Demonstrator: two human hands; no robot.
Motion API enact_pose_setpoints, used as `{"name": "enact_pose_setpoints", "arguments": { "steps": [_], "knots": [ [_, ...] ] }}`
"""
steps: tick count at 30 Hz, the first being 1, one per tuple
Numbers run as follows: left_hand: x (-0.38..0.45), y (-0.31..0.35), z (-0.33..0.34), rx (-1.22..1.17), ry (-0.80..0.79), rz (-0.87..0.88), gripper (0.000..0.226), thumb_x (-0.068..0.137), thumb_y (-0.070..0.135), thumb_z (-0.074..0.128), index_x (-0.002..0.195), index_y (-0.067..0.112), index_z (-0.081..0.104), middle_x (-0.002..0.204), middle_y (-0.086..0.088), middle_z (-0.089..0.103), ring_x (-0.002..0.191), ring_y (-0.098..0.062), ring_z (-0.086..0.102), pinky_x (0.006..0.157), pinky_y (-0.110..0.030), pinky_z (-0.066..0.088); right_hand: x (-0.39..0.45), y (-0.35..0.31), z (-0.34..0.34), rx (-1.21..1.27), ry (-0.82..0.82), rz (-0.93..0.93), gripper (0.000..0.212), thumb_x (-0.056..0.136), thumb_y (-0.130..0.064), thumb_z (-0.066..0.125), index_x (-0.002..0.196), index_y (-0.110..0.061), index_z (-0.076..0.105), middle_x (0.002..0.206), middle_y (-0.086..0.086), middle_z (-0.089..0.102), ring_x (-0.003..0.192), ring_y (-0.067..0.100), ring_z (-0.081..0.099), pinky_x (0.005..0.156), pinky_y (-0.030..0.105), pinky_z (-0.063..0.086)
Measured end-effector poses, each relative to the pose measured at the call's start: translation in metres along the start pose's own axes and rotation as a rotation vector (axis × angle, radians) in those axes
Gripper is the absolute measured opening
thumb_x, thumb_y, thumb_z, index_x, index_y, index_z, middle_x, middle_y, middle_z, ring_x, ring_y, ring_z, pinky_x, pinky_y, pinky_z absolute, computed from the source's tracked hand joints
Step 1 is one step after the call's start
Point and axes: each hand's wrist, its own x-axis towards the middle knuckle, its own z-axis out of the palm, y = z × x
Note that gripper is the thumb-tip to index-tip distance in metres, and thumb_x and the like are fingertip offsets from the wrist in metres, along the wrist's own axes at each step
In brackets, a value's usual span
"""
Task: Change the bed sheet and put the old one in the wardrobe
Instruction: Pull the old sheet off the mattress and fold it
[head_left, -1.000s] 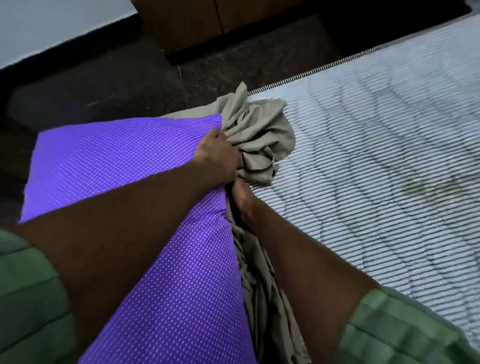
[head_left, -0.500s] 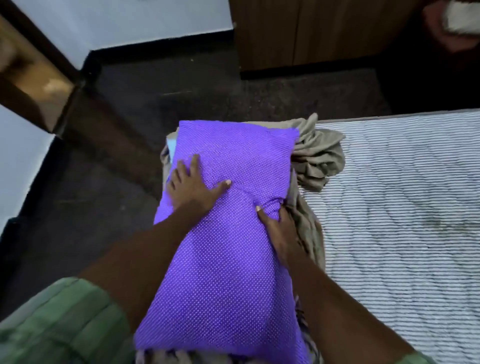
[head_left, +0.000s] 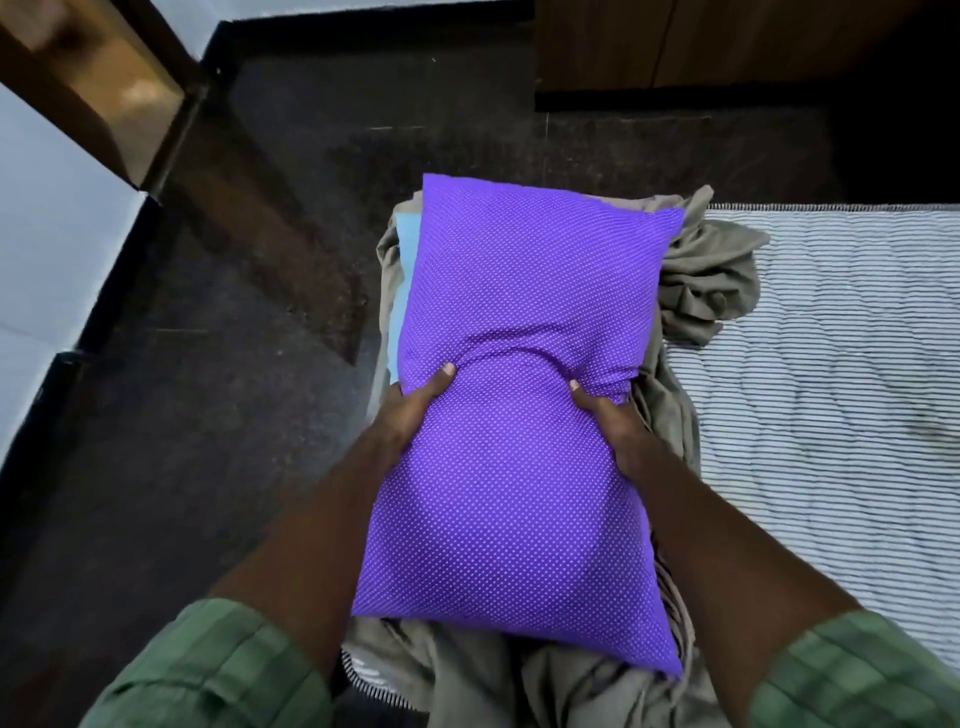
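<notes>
Both my hands gripped the purple pillow (head_left: 514, 467).
My left hand (head_left: 410, 410) and right hand (head_left: 610, 421) pinched its waist, thumbs on top, above the bunched beige sheet (head_left: 711, 280).

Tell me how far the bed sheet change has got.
Done: the striped mattress lies bare, and the old grey-brown sheet is bunched at its edge. In hand: the left hand and right hand grip the purple dotted pillow by its sides, over the bunched sheet. Left: no fresh sheet is spread yet, and the old one has not reached the wooden wardrobe.
</notes>
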Motion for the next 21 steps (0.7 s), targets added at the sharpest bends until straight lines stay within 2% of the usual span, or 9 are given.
{"name": "enact_pose_setpoints", "arguments": {
  "steps": [4,6,8,11,13,15,16,18,21],
  "knots": [
    [-0.017,-0.004,0.008,-0.01,0.131,0.043,0.109,0.048,0.082,0.086,0.141,0.035,0.057,0.131,0.006,0.067,0.111,-0.02,0.067,0.105,-0.046,0.053,-0.007,0.006,-0.007,0.05,-0.038,0.01,0.058,0.078,-0.043,0.088,0.13,-0.023,0.069,0.119,0.001,0.075,0.105,0.028,0.073,0.092,0.043,0.056],
    [-0.019,-0.004,0.006,-0.043,0.13,0.047,0.103,0.05,0.075,0.09,0.138,0.033,0.058,0.13,0.004,0.069,0.109,-0.02,0.068,0.103,-0.046,0.054,-0.011,0.013,-0.006,0.062,-0.013,-0.004,0.053,0.082,-0.04,0.086,0.129,-0.022,0.07,0.117,-0.001,0.076,0.105,0.026,0.073,0.093,0.042,0.056],
    [-0.023,0.001,0.007,-0.084,0.136,0.078,0.089,0.054,0.066,0.093,0.131,0.033,0.061,0.124,0.002,0.071,0.103,-0.019,0.07,0.098,-0.044,0.057,-0.016,0.016,-0.005,0.069,0.028,-0.043,0.047,0.085,-0.037,0.083,0.127,-0.019,0.071,0.114,-0.002,0.077,0.101,0.021,0.075,0.083,0.034,0.06],
    [-0.034,0.012,0.022,-0.152,0.142,0.145,0.056,0.06,0.049,0.097,0.106,0.033,0.067,0.107,0.007,0.076,0.094,-0.016,0.074,0.082,-0.035,0.061,-0.024,0.011,-0.015,0.067,-0.032,-0.058,0.043,0.091,-0.038,0.078,0.129,-0.02,0.069,0.12,0.001,0.075,0.104,0.02,0.074,0.079,0.03,0.057],
    [-0.051,0.021,0.041,-0.153,0.158,0.222,0.043,0.066,0.04,0.096,0.098,0.039,0.067,0.097,0.013,0.076,0.088,-0.009,0.074,0.074,-0.029,0.061,-0.036,-0.002,-0.03,0.056,-0.055,-0.092,0.029,0.097,-0.032,0.072,0.124,-0.024,0.068,0.108,-0.009,0.077,0.094,0.01,0.074,0.073,0.025,0.057],
    [-0.071,0.032,0.06,-0.145,0.177,0.279,0.039,0.068,0.041,0.095,0.095,0.041,0.066,0.098,0.013,0.076,0.09,-0.011,0.075,0.075,-0.031,0.061,-0.045,-0.013,-0.05,0.053,0.007,-0.179,0.023,0.097,-0.021,0.072,0.119,-0.024,0.068,0.097,-0.015,0.077,0.086,0.004,0.075,0.068,0.02,0.059],
    [-0.081,0.038,0.069,-0.147,0.181,0.293,0.039,0.068,0.041,0.095,0.095,0.041,0.067,0.099,0.013,0.077,0.091,-0.013,0.075,0.077,-0.033,0.061,-0.048,-0.015,-0.06,0.042,0.027,-0.21,0.027,0.095,-0.019,0.075,0.121,-0.021,0.068,0.1,-0.011,0.079,0.087,0.006,0.076,0.071,0.022,0.061],
    [-0.106,0.054,0.091,-0.155,0.156,0.32,0.04,0.069,0.039,0.095,0.1,0.036,0.069,0.096,0.015,0.078,0.088,-0.01,0.076,0.076,-0.033,0.063,-0.07,-0.025,-0.084,0.062,0.061,-0.172,0.036,0.091,-0.025,0.079,0.124,-0.013,0.069,0.106,0.0,0.079,0.084,0.01,0.077,0.067,0.023,0.061],
    [-0.147,0.078,0.13,-0.145,0.087,0.348,0.052,0.069,0.04,0.095,0.112,0.021,0.075,0.103,0.008,0.079,0.092,-0.014,0.077,0.083,-0.039,0.063,-0.113,-0.045,-0.129,0.129,0.108,-0.091,0.037,0.089,-0.03,0.08,0.118,-0.008,0.073,0.094,0.001,0.079,0.074,0.012,0.076,0.056,0.019,0.057]
  ]
}}
